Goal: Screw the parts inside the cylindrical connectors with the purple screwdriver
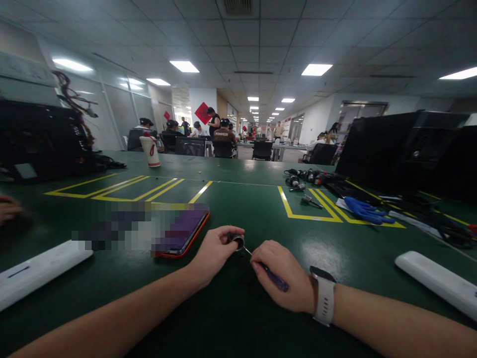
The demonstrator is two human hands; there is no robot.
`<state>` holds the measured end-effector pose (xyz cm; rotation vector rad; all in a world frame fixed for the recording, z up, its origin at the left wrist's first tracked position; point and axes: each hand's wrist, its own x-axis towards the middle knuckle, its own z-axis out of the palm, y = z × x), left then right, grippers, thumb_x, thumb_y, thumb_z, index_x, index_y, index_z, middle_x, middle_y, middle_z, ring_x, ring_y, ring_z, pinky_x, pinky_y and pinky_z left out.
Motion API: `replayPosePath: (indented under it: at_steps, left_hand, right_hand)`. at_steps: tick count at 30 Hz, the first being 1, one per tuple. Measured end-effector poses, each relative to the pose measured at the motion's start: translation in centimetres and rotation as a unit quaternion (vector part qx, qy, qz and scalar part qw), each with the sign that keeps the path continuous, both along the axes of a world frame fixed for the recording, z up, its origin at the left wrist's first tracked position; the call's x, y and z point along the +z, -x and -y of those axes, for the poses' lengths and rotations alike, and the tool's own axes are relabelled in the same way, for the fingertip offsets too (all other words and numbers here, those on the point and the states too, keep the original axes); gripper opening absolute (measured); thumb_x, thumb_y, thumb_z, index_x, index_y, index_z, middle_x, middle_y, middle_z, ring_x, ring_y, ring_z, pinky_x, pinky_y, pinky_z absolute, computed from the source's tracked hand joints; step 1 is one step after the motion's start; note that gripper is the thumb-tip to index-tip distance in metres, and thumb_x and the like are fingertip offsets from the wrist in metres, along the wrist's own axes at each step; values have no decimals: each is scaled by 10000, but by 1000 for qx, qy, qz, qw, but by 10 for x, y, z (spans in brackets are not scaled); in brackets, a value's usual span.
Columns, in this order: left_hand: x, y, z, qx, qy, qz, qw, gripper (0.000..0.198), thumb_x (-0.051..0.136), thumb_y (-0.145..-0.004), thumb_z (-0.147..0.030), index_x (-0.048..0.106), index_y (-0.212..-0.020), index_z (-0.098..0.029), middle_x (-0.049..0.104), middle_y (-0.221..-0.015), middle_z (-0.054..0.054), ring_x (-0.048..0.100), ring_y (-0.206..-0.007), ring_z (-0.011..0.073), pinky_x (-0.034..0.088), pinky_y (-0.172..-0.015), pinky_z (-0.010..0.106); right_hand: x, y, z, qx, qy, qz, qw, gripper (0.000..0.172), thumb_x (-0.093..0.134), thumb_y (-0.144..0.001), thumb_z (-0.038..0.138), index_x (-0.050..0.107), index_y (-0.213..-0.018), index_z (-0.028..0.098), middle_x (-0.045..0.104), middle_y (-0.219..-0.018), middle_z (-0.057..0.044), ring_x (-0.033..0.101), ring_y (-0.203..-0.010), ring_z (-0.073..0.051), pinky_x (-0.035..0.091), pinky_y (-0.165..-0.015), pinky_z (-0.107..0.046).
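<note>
My left hand is closed round a small hollow metal cylinder, its dark open end facing right. In my right hand is a screwdriver with a dark translucent handle, gripped in the palm. Its thin shaft reaches left toward the cylinder's open end; whether the tip touches it I cannot tell. A tiny dark piece lies on the green table just below the cylinder. Left of my left hand rests a phone in an orange case.
White elongated devices lie at both sides. Far right are a blue glove, a metal tool part, cables and a black monitor. A paper cup stands at the back left. Another person's hand shows at the left edge.
</note>
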<state>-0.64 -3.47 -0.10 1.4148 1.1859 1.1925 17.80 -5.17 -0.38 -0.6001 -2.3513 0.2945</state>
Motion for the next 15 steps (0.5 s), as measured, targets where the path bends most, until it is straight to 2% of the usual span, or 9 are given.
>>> replayPosePath:
  at_steps: [5,10,15]
  left_hand:
    - [-2,1,-1,-14,-11,-17,1000,285,594,-674,-105,665,-948,-143,703,-927,73,644,-897,200,494,-807,323]
    - [-2,0,0,0,-18,-20,1000,267,605,-648,-98,675,-902,-138,709,-883,72,653,-854,201,496,-790,322]
    - [-3,0,-2,9,4,-16,1000,254,630,-652,-141,672,-903,-147,713,-889,70,660,-841,207,508,-760,319]
  right_hand:
    - [-2,1,-1,-1,-6,10,1000,103,438,-826,114,506,-868,180,583,-812,-54,510,-743,-167,388,-679,-301]
    - [-1,1,0,2,-24,1,1000,115,426,-826,112,513,-857,181,586,-793,-56,508,-730,-169,387,-677,-308]
    - [0,-2,0,-18,6,-70,997,126,426,-815,136,520,-749,189,564,-689,-32,495,-648,-157,381,-617,-293]
